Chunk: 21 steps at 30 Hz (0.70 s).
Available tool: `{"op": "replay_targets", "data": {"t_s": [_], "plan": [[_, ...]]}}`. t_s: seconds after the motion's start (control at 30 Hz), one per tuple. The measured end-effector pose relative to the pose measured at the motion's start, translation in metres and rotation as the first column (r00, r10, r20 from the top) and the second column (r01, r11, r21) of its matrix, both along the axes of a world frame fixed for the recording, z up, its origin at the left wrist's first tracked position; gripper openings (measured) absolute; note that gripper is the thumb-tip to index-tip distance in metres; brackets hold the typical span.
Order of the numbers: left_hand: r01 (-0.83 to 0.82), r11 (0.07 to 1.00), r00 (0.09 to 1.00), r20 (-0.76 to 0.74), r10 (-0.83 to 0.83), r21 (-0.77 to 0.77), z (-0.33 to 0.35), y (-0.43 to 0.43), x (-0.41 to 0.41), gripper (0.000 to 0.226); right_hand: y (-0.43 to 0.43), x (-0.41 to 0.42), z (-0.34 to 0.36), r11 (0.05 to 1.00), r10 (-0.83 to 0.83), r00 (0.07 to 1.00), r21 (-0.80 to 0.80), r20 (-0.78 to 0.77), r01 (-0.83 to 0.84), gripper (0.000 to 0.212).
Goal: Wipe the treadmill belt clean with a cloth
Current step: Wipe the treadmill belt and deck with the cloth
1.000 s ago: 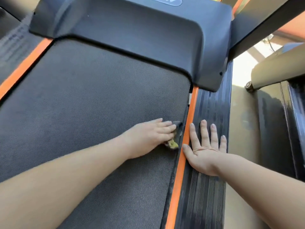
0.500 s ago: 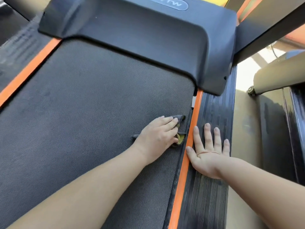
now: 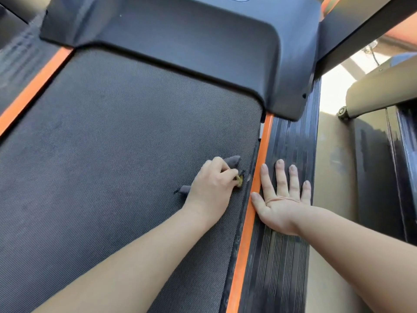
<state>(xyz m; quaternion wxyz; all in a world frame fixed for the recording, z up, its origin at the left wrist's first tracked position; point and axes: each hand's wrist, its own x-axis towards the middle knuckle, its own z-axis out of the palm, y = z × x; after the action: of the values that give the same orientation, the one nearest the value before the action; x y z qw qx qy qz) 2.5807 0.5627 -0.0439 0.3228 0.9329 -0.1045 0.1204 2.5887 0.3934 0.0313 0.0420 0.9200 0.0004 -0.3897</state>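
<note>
Your left hand [image 3: 212,188] grips the grey cloth [image 3: 233,161] on the belt [image 3: 112,143] beside the orange strip [image 3: 264,136]; your right hand [image 3: 282,202] lies flat beyond it, empty.

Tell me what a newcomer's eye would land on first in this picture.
The hands come first: the left hand grips a crumpled dark grey cloth on the treadmill belt, close to its right edge. Just across the bright orange strip, the right hand lies flat, fingers spread, on the ribbed black side rail. The dark motor cover fills the top of the view.
</note>
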Motion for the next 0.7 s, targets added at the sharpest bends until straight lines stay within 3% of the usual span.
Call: {"op": "replay_targets", "data": {"t_s": [0.1,0.2,0.27,0.3,0.37,0.47,0.57,0.7], "plan": [[0.206,0.978,0.979,-0.011,-0.206,-0.022,0.004,0.005,-0.048,0.017,-0.001,0.0,0.0,1.0,0.0,1.0,0.01,0.006,0.0,0.071],[0.471,0.882,0.879,-0.08,-0.47,-0.016,0.009,0.021,-0.099,0.013,-0.002,0.0,-0.002,1.0,0.0,1.0,0.016,0.013,0.0,0.071],[0.554,0.831,0.832,-0.057,-0.552,0.046,0.011,0.031,-0.085,0.017,-0.001,-0.001,-0.003,1.0,-0.002,1.0,0.017,0.017,0.002,0.071],[0.52,0.852,0.854,-0.016,-0.52,0.069,0.013,0.032,-0.065,0.019,-0.001,0.0,-0.003,1.0,0.0,1.0,0.014,0.022,0.0,0.071],[0.281,0.958,0.957,0.064,-0.285,0.063,0.012,0.033,-0.019,0.029,-0.002,-0.001,-0.003,1.0,-0.004,1.0,0.009,0.023,0.004,0.069],[-0.002,0.997,1.0,0.012,0.001,0.072,0.003,0.03,0.006,0.04,-0.002,-0.001,-0.004,1.0,-0.003,1.0,0.01,0.022,0.003,0.069],[0.004,0.999,0.999,-0.034,-0.003,0.034,0.001,0.02,-0.035,0.033,-0.002,0.0,-0.003,1.0,0.005,1.0,0.005,0.014,-0.005,0.07],[0.149,0.984,0.98,-0.12,-0.16,-0.094,0.008,0.025,-0.108,0.029,-0.003,-0.001,-0.005,1.0,0.008,1.0,0.009,0.023,-0.008,0.068]]}}
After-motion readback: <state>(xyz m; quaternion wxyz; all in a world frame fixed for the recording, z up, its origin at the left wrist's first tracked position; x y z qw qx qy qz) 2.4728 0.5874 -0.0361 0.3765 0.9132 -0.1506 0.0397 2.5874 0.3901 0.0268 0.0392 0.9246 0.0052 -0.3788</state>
